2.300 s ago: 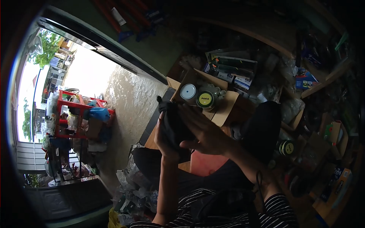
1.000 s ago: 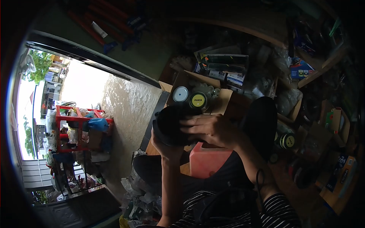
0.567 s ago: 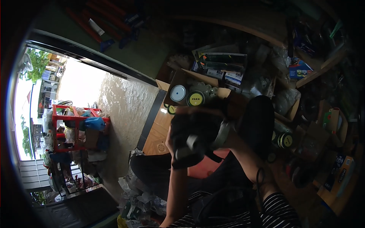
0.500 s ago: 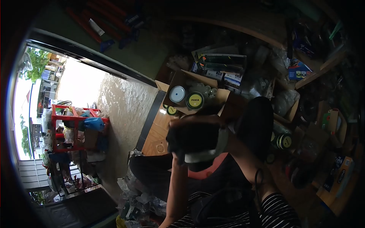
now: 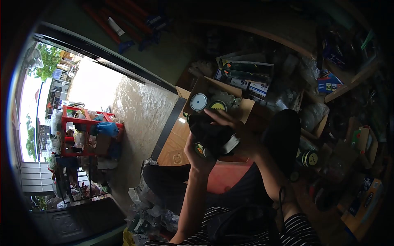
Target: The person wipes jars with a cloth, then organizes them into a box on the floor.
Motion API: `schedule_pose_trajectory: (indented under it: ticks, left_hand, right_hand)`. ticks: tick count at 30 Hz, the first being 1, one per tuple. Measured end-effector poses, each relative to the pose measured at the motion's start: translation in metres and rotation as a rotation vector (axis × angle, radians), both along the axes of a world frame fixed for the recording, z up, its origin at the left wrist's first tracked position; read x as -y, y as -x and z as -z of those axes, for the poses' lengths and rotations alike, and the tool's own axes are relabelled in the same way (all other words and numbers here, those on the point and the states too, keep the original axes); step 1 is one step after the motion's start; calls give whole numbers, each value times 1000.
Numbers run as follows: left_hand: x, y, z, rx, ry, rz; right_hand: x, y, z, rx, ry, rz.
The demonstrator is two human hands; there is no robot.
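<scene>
A black cloth (image 5: 207, 130) is draped over a can (image 5: 200, 149) held above my lap; only a small yellow-green patch of the can shows. My left hand (image 5: 198, 158) wraps round the can from the near left side. Over the top and right side lies my right hand (image 5: 233, 129), pressing the cloth, its index finger stretched forward. A pale edge (image 5: 231, 144) shows beneath the cloth by the right hand; what it belongs to is hard to make out. Just beyond, a can with a white lid (image 5: 199, 102) and one with a yellow lid (image 5: 218, 106) stand by an open carton (image 5: 247, 110).
Under my hands is a red surface (image 5: 221, 175). Crumpled plastic bags (image 5: 154, 215) lie at near left. More cans (image 5: 310, 158) and boxes (image 5: 363, 197) crowd the right. A red rack (image 5: 92, 129) stands outside the doorway on the left.
The cloth-covered object has tilted and moved slightly away from me. My right hand has come over its top, covering part of the yellow-lidded can behind. The whole view has shifted slightly.
</scene>
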State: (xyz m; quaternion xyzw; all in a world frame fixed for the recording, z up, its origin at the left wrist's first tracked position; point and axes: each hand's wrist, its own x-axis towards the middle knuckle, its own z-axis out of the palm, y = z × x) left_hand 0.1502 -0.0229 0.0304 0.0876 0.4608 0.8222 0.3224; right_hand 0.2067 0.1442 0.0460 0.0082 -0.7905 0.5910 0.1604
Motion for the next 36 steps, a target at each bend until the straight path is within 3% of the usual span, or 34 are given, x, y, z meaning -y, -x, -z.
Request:
schedule_pose_trajectory:
  ticks: [1,3,5,6,9,10,12,13,14,16,19,21,22,25,26,27,29,31,32,34,35,36]
  left_hand:
    - [0,-4,-1,-371,199,-60]
    - [3,3,2,-155,-21,3]
    - [0,3,3,-162,-150,-10]
    - [1,5,1,-188,-150,-9]
    - [13,18,-19,-474,192,-34]
    - [19,19,-23,-91,71,-26]
    - [16,14,-40,234,-72,33]
    - [21,16,-31,249,-91,81]
    - [25,13,-22,-7,130,52]
    - [24,11,-8,-300,325,-15]
    - [36,6,3,-34,-85,-99]
    - [40,14,-13,82,-30,-87]
    - [42,18,-25,147,1,-77]
    - [42,16,-34,-111,231,19]
    - [38,13,-30,-518,447,32]
    - [40,13,-20,-576,507,8]
    - [40,15,-3,-686,632,-45]
    - [37,20,5,141,126,-120]
    - [35,17,-8,309,-6,-79]
    - [55,28,7,221,48,28]
    - [48,23,-1,308,38,-15]
    - [42,17,-10,394,27,-63]
  right_hand:
    - [7,1,2,-45,-108,49]
    - [19,-2,-16,-24,-162,65]
    - [26,-4,-19,-119,-219,53]
    - [29,1,-10,-180,-233,7]
    - [25,2,-12,-218,-204,-10]
    - [20,3,-11,-186,-261,73]
    - [16,5,-9,-176,-276,175]
    - [15,6,-7,-170,-288,223]
    - [24,10,-6,-206,-143,256]
    - [32,6,-13,-119,-223,118]
    - [28,-2,-15,-130,-336,-62]
    - [19,-2,-10,-171,-281,-115]
    - [15,-7,-15,-114,-125,-97]
    - [22,5,-1,-151,-28,-103]
    - [26,5,-1,-148,-113,-31]
    - [32,4,-4,-166,-300,52]
    - [40,-5,-2,-203,-351,50]
    - [33,-5,7,-222,-400,30]
    - [30,-5,10,-230,-419,18]
    - [17,-4,8,-135,-121,-52]
    - [13,-5,8,-89,29,-90]
    - [13,-6,14,-103,-12,-39]
